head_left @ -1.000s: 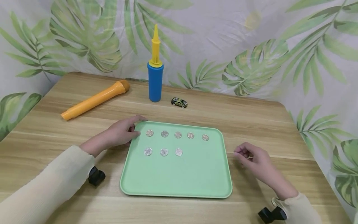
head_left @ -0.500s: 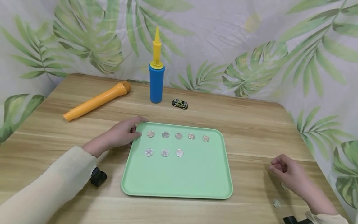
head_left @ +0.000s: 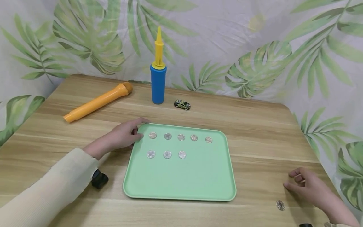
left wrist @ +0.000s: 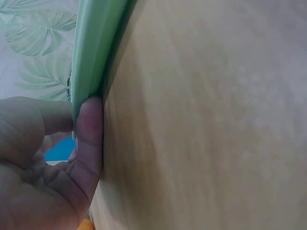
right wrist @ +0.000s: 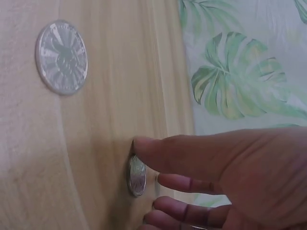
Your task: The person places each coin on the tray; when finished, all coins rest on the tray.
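Observation:
On the wooden table lies a light green tray (head_left: 210, 179). A row of several silver coins (head_left: 181, 137) runs along its far side, with three more coins (head_left: 167, 154) in a second row. My left hand (head_left: 122, 134) holds the tray's far left corner; in the left wrist view, thumb and fingers pinch its rim (left wrist: 91, 52). To the right of the tray, my right hand (head_left: 313, 187) is low over the table, thumb and fingers spread apart. The right wrist view shows a coin (right wrist: 137, 176) by the thumb tip, and a larger-looking loose coin (right wrist: 62, 57) farther off.
Behind the tray, a blue and yellow hand pump (head_left: 158, 82) stands upright beside a small toy car (head_left: 182, 104). An orange microphone-shaped tube (head_left: 97, 102) lies at the back left. A leaf-patterned cloth (head_left: 212, 37) hangs behind the table.
My right hand has moved right and nearer, away from the tray's side, and its thumb and fingers have parted. A loose coin now shows beside it. My left hand stays on the tray corner.

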